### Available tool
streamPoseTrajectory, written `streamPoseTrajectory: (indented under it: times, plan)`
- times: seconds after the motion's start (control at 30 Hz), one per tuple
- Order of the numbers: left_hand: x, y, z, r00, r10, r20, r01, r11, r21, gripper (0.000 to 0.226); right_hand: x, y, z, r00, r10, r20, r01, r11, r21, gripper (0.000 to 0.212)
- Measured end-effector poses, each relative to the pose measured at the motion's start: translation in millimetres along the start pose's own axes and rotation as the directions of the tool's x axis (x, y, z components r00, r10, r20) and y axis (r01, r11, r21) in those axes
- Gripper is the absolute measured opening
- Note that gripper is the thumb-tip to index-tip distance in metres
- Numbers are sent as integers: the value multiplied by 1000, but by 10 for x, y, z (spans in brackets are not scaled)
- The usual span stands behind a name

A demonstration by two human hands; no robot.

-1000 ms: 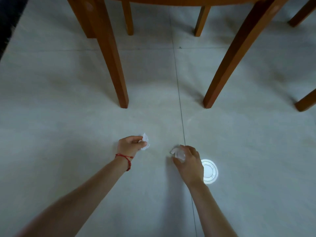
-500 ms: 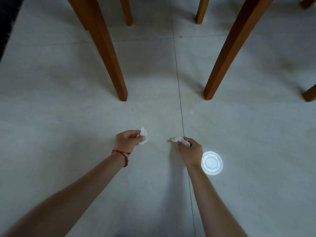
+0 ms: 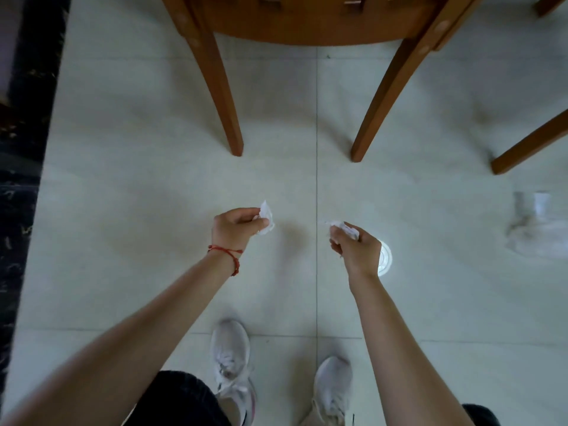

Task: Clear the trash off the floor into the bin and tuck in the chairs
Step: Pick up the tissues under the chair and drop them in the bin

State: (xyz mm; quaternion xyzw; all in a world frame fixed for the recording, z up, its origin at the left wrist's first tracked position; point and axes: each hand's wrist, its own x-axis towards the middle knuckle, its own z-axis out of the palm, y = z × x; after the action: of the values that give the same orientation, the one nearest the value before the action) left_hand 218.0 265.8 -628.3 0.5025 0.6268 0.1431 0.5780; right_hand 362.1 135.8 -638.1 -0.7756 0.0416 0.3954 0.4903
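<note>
My left hand (image 3: 236, 227), with a red cord on its wrist, grips a crumpled white paper scrap (image 3: 266, 217) above the pale tiled floor. To its right, my right hand (image 3: 356, 247) pinches a second crumpled white scrap (image 3: 345, 229). Both hands are lifted off the floor in front of a wooden chair (image 3: 307, 29), whose seat and two front legs fill the top of the view. No bin is in view.
A bright round light reflection (image 3: 385, 259) shows on the tile just right of my right hand. A pale window reflection (image 3: 534, 222) lies at the right. Another chair leg (image 3: 528, 146) slants in from the right. A dark marble strip (image 3: 21, 179) borders the left. My white shoes (image 3: 232, 361) stand below.
Both hands have risen from the floor with their paper scraps. The view has pulled back and up, so my shoes and the chair seat have come into sight.
</note>
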Motion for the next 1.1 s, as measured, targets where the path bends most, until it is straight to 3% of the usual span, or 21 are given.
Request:
streamPoseTrajectory:
  times: [0.3, 0.43, 0.57, 0.63, 1.1]
  plan:
    - [-1261, 981, -666, 992, -84, -93, 74, 992, -106, 44, -1301, -1130, -322, 999, -23, 29, 21, 996, 84, 7]
    - [-1743, 1392, -875, 990, -69, -124, 50, 987, -150, 26, -1772, -1589, -466, 1000, -22, 12, 20, 990, 143, 4]
    - [-2216, 1760, -1053, 983, -79, -166, 48, 982, -181, 28, -2222, -2028, -634, 998, -39, 55, 31, 990, 135, 6]
    - [-2470, 1974, -1131, 978, -86, -192, 43, 975, -217, 18, -2462, -2258, -722, 994, -60, 94, 48, 992, 120, 11]
    - [-4115, 3131, -1681, 911, -96, -401, -133, 852, -507, 18, -3972, -3585, -1234, 933, -251, 259, 235, 968, 93, 8]
